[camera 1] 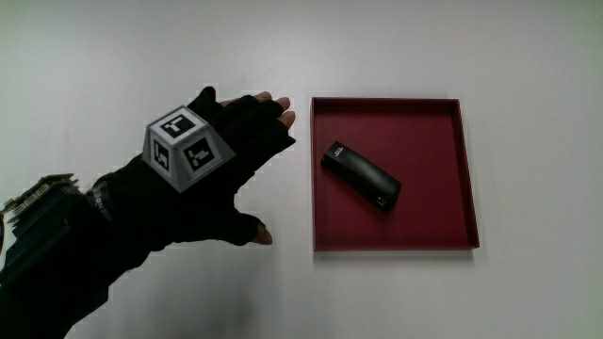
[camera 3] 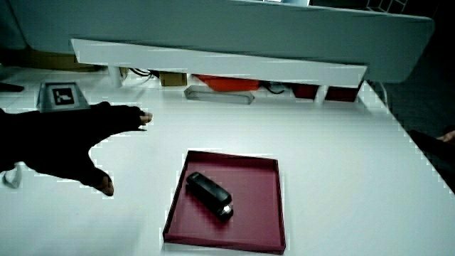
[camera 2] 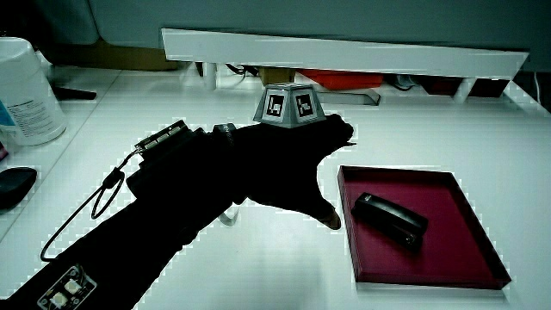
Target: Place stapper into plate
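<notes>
A black stapler (camera 1: 361, 176) lies at a slant inside the dark red square tray (camera 1: 443, 241); it also shows in both side views, stapler (camera 2: 390, 220) in tray (camera 2: 467, 215), stapler (camera 3: 209, 194) in tray (camera 3: 259, 222). The gloved hand (camera 1: 247, 162) hovers over the white table beside the tray, clear of the tray's rim. Its fingers are spread and hold nothing, thumb stretched toward the person. The patterned cube (camera 1: 183, 147) sits on its back. The hand (camera 2: 301, 168) and hand (camera 3: 85, 139) appear the same way in both side views.
A low white partition (camera 2: 344, 52) runs along the table's edge farthest from the person. A white canister (camera 2: 26, 90) and a dark object (camera 2: 15, 185) stand at the table's edge beside the forearm. A clear bar (camera 3: 219, 94) lies near the partition.
</notes>
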The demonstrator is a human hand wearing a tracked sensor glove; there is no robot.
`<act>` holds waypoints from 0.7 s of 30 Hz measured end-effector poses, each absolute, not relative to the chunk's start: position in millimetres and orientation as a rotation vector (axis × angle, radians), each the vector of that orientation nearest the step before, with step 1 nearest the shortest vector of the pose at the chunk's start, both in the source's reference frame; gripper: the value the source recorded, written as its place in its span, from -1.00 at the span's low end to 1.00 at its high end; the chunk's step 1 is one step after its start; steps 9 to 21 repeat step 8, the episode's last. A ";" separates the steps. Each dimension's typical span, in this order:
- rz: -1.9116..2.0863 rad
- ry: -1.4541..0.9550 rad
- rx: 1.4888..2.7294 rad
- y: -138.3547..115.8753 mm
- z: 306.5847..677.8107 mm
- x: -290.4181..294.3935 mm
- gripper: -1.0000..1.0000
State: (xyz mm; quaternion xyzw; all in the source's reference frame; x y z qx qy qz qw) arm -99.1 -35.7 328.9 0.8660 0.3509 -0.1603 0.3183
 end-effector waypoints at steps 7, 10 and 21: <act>-0.435 0.903 2.277 -33.9 333.4 -106.0 -1.00; -0.438 0.895 2.277 -33.6 333.5 -105.4 -1.00; -0.438 0.895 2.277 -33.6 333.5 -105.4 -1.00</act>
